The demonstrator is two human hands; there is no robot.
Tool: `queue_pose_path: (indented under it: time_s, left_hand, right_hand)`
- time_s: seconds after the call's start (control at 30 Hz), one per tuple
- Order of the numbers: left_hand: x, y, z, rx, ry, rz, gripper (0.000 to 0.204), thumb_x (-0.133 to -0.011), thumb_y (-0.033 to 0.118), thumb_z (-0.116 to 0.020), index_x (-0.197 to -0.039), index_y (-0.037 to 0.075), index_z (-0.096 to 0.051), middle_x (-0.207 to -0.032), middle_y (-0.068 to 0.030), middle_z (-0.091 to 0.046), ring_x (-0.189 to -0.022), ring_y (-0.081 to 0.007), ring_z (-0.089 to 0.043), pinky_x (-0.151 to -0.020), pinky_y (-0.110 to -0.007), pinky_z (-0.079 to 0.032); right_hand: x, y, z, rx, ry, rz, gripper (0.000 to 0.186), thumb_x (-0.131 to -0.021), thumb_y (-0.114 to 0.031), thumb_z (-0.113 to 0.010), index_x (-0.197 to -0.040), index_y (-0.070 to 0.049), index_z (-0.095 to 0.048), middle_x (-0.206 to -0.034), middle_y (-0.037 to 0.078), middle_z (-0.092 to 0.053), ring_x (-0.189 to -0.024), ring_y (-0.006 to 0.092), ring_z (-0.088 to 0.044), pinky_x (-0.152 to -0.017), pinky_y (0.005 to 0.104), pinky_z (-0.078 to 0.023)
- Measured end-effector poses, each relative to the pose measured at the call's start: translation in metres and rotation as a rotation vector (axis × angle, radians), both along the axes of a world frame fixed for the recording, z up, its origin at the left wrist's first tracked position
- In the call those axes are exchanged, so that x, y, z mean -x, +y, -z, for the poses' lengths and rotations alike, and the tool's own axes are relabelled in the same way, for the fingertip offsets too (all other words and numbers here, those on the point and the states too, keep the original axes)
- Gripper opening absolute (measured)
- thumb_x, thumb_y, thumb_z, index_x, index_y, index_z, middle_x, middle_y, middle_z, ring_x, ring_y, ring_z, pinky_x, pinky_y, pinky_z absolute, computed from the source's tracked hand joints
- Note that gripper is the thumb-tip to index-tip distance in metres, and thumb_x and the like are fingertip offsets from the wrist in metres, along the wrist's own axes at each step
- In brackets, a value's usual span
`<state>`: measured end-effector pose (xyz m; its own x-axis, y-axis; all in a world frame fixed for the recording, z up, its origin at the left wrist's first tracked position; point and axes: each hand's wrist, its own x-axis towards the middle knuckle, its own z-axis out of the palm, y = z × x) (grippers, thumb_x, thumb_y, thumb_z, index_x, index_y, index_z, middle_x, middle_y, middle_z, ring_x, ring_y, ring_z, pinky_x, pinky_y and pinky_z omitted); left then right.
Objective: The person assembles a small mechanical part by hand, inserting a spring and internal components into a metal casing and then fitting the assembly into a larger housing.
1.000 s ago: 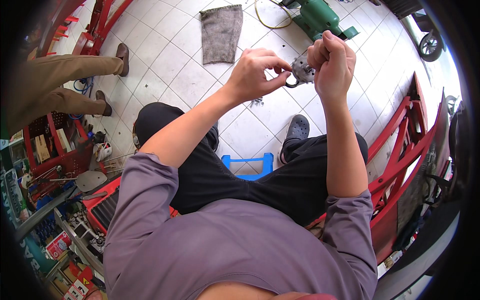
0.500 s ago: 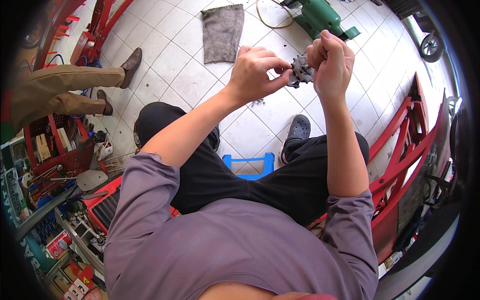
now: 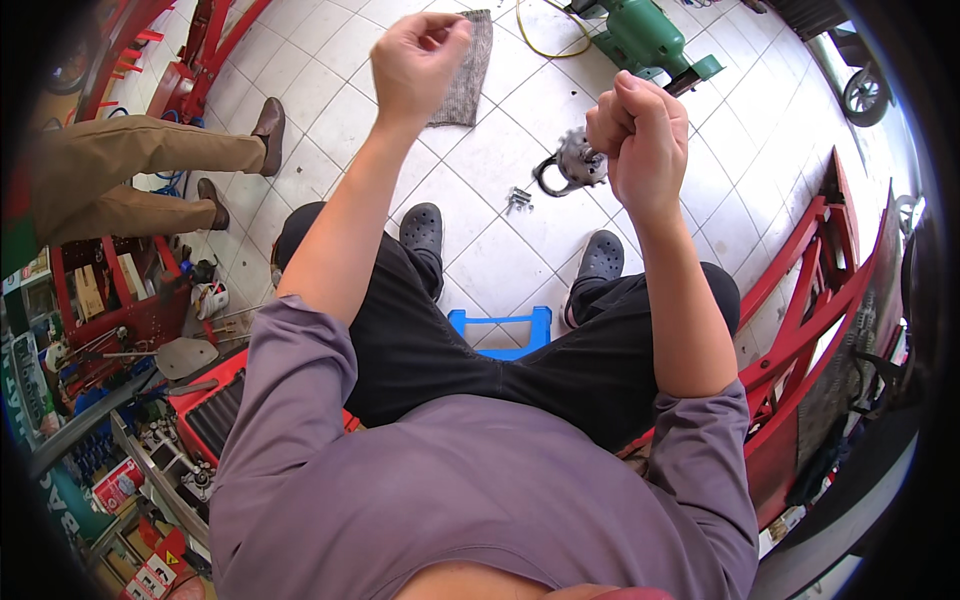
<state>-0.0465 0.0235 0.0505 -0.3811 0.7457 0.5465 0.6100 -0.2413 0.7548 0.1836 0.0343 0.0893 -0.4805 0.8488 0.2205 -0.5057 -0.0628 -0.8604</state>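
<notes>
My right hand (image 3: 643, 145) is closed on a dark, toothed round metal part (image 3: 580, 160), held out over the floor. The part juts from the left side of that fist, and whatever lies inside the fingers is hidden. A dark ring-shaped piece (image 3: 550, 178) shows at the part's lower left; whether the two are joined is unclear. Up and to the left, my left hand (image 3: 418, 68) is raised with curled fingers, slightly blurred, in front of a grey knitted cloth (image 3: 462, 85) on the floor. Anything between its fingertips is too small to make out.
Several small metal pieces (image 3: 519, 199) lie on the white tiles. A green bench grinder (image 3: 645, 38) stands at the far right. Blue plastic (image 3: 515, 352) shows between my legs. Red metal frames (image 3: 790, 350) rise at right. Another person's legs (image 3: 150, 145) and cluttered tools are at left.
My left hand has left the toothed part and moved up and left. My right hand has shifted slightly left and down with the part, uncovering the ring and the small metal pieces.
</notes>
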Motion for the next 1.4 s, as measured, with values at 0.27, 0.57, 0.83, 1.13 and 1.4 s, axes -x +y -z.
queue_pose_path:
  time_s: [0.27, 0.57, 0.83, 1.13, 1.4]
  left_hand:
    - [-0.059, -0.025, -0.009, 0.089, 0.136, 0.543, 0.019, -0.078, 0.010, -0.073, -0.096, 0.003, -0.071, -0.089, -0.0084, -0.068, -0.085, -0.0176, -0.062, -0.080, -0.030, -0.049]
    - [-0.081, -0.035, 0.008, 0.137, -0.092, 0.578, 0.018, -0.079, 0.013, -0.074, -0.094, 0.005, -0.072, -0.084, -0.0072, -0.072, -0.078, -0.0214, -0.068, -0.085, -0.035, -0.047]
    - [-0.054, -0.024, 0.014, 0.060, 0.075, 0.458, 0.016, -0.084, 0.008, -0.073, -0.099, 0.004, -0.074, -0.087, -0.0061, -0.074, -0.080, -0.0132, -0.068, -0.075, -0.027, -0.052]
    - [-0.020, -0.020, 0.001, 0.035, 0.072, 0.328, 0.017, -0.086, 0.010, -0.073, -0.101, 0.002, -0.074, -0.088, -0.0094, -0.073, -0.080, -0.0131, -0.068, -0.072, -0.025, -0.054]
    - [-0.023, -0.018, 0.012, 0.061, -0.085, 0.335, 0.019, -0.086, 0.009, -0.072, -0.103, 0.001, -0.073, -0.092, -0.0091, -0.074, -0.084, -0.0119, -0.069, -0.075, -0.024, -0.055]
  right_hand:
    - [-0.002, 0.008, 0.013, -0.115, -0.211, 0.075, 0.038, -0.097, -0.025, -0.055, -0.066, -0.003, -0.053, -0.056, -0.003, -0.043, -0.053, 0.0060, -0.036, -0.048, 0.0239, -0.028]
    - [0.010, 0.008, 0.020, -0.516, -0.484, 0.207, 0.034, -0.097, -0.027, -0.056, -0.081, 0.002, -0.066, -0.082, 0.009, -0.065, -0.076, 0.0174, -0.054, -0.076, 0.0310, -0.042]
    - [-0.010, 0.037, 0.026, -0.272, -0.517, 0.125, 0.025, -0.101, -0.022, -0.050, -0.106, 0.000, -0.060, -0.087, 0.002, -0.061, -0.080, 0.0084, -0.054, -0.074, 0.0244, -0.044]
    - [0.004, 0.022, 0.053, -0.249, -0.808, -0.060, 0.031, -0.090, -0.010, -0.058, -0.120, -0.004, -0.061, -0.086, 0.004, -0.063, -0.077, 0.0092, -0.056, -0.071, 0.0236, -0.048]
    - [0.013, 0.018, 0.060, -0.180, -0.836, -0.079, 0.042, -0.088, -0.011, -0.062, -0.128, -0.001, -0.053, -0.087, 0.006, -0.064, -0.073, 0.0092, -0.056, -0.067, 0.0254, -0.047]
